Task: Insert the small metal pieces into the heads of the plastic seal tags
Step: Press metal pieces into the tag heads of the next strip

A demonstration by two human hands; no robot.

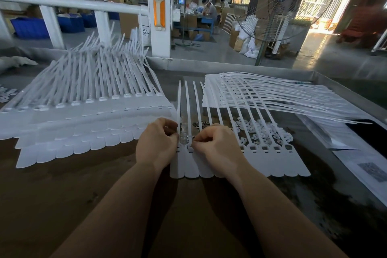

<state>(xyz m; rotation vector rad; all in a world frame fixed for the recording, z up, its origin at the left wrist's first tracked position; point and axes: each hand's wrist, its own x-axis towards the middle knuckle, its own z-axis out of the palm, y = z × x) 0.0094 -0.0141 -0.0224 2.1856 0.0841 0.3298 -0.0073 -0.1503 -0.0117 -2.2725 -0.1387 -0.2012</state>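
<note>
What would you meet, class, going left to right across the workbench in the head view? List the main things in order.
Stack of finished seal tags → left hand → right hand → strip of seal tags with open heads → printed paper sheets.

Both hands (pixel 157 142) (pixel 215 144) curled, side by side

Two hands (pixel 157 142), three tag stacks (pixel 276 165)

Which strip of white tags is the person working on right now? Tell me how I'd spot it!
Find the grey worktable and the person's two hands, left hand and right hand. The strip of tags lies flat right under them, between the big pile on the left and the fanned pile behind on the right. It is a single strip, not a pile, and both hands pinch at its heads.
</note>
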